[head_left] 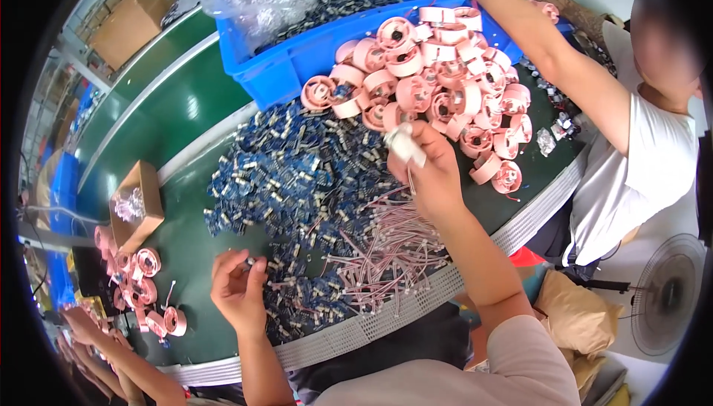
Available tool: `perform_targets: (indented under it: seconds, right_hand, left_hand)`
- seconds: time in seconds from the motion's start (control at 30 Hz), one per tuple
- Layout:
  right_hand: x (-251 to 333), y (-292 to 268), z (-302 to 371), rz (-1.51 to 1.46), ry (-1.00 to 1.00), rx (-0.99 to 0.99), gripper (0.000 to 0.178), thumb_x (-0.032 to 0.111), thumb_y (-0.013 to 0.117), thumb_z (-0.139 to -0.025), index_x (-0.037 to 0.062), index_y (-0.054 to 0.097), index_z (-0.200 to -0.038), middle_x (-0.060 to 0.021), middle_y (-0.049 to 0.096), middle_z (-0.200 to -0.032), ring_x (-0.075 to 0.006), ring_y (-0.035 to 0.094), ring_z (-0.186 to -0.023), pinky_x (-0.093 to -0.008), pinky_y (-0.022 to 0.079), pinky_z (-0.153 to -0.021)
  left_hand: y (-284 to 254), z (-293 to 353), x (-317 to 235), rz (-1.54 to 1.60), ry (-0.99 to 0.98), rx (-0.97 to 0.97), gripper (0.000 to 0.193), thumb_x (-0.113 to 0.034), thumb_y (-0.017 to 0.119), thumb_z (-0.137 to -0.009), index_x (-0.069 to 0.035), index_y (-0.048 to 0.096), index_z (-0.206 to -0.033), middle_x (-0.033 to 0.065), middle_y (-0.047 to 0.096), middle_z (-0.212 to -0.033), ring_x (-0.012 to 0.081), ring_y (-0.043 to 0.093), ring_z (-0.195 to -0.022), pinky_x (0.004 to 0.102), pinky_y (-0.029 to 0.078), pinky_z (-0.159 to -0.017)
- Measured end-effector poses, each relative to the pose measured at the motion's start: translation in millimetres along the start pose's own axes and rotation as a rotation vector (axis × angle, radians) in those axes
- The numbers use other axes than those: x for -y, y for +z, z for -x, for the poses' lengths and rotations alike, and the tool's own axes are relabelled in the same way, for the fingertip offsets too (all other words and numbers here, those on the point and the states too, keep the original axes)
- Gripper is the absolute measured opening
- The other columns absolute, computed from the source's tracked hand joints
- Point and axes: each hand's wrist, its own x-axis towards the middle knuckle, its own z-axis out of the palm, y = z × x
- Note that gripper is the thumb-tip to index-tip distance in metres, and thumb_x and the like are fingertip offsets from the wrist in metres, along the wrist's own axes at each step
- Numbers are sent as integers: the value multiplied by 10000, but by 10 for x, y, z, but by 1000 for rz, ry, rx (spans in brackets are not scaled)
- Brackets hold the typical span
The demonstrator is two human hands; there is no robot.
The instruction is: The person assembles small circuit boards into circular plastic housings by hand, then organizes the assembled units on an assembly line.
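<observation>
My right hand (433,173) is raised over the work surface and pinches a small white part (405,146) with thin wires hanging below it. Just beyond it lies a heap of pink round housings (416,94). Lower and to the left, my left hand (239,281) has thumb and fingertips close together around something tiny, too small to name. Beside that hand spreads a wide pile of small blue circuit boards (290,164). Nearer my right forearm, a tangle of thin red and white wires with small connectors (390,250) lies on the boards.
A blue bin (260,79) holding dark boards and a clear plastic bag stands at the back. Small cardboard box (148,202) and more pink housings (145,287) sit left. Co-workers' arms reach in at right (549,42) and lower left (126,361). A fan (668,294) stands right.
</observation>
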Motion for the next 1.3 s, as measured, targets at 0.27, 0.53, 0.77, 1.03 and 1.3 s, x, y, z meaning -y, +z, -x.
perform_targets:
  seconds: [0.27, 0.53, 0.77, 1.03, 1.3]
  right_hand:
    - [75, -159, 31, -113, -218, -316, 265, 14, 489, -850, 56, 510, -1110, -10, 526, -796, -84, 474, -646, -210, 378, -528]
    - [217, -4, 9, -33, -245, -233, 131, 138, 489, -911, 35, 500, -991, -26, 458, -688, -100, 407, -566, -223, 306, -483]
    - [167, -80, 29, 6, -290, -389, 208, 147, 439, -934, -6, 483, -1070, -122, 609, -897, -150, 557, -651, -235, 384, -528]
    - [6, -325, 58, -105, -321, -504, 301, 32, 491, -882, 28, 448, -1180, -96, 578, -1043, -150, 596, -781, -272, 498, -630]
    - [94, 12, -43, -123, -353, -354, 111, 126, 517, -927, 63, 500, -1017, 7, 527, -714, -65, 486, -522, -195, 374, -475]
  left_hand:
    - [-40, -16, 22, 98, 51, -10, 285, 171, 622, -734, 12, 565, -963, 68, 494, -1005, 206, 617, -886, 262, 521, -730]
    - [-71, -33, 46, 163, -30, -94, 189, 118, 598, -799, 16, 579, -956, 85, 566, -973, 204, 626, -894, 252, 501, -741]
    - [-101, -10, 18, 186, -82, -86, 149, 58, 617, -817, -2, 566, -943, 70, 587, -933, 198, 635, -877, 249, 530, -676]
    - [46, -90, 57, 81, -91, -164, 139, 33, 618, -818, -24, 570, -934, 74, 603, -892, 218, 647, -841, 248, 522, -605]
    - [-357, -134, 334, -173, 76, -259, 219, -198, 584, -894, -32, 562, -1035, 46, 618, -960, 114, 576, -864, 219, 386, -661]
